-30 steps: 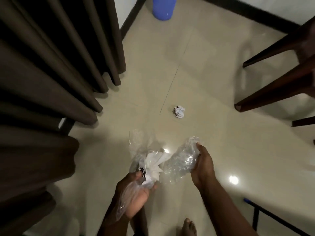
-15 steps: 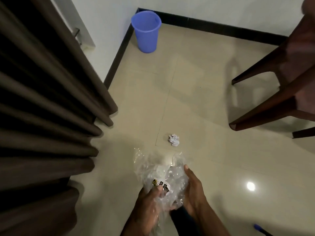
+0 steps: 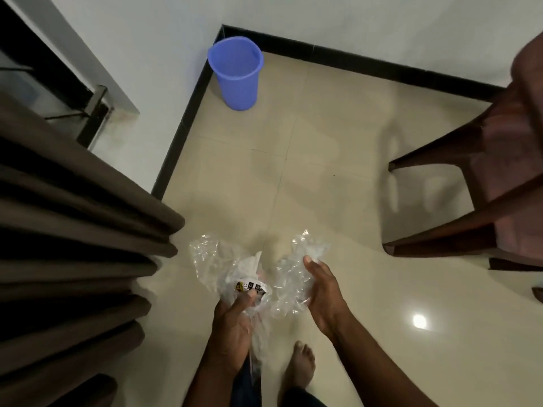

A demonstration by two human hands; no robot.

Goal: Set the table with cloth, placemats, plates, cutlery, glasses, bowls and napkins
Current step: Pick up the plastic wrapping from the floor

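I stand over a beige tiled floor holding crumpled clear plastic wrapping [image 3: 211, 259] in both hands. My left hand [image 3: 235, 321] grips the bunch, thumb pressed on a white label with black and yellow print [image 3: 249, 286]. A bit of white paper shows inside the plastic. My right hand [image 3: 323, 292] grips the right part of the wrapping [image 3: 308, 248], fingers curled behind it. No table, plates or cutlery are in view.
A blue plastic bin [image 3: 236, 73] stands in the floor corner ahead. Dark brown curtains [image 3: 73, 245] hang along the left. A dark wooden chair [image 3: 484, 186] stands at the right. My bare foot [image 3: 299, 365] is on the floor below my hands.
The view has tilted up, bringing the blue bin and the wall corner into sight. The crumpled white paper on the floor is no longer visible. My hands have parted again with the plastic.
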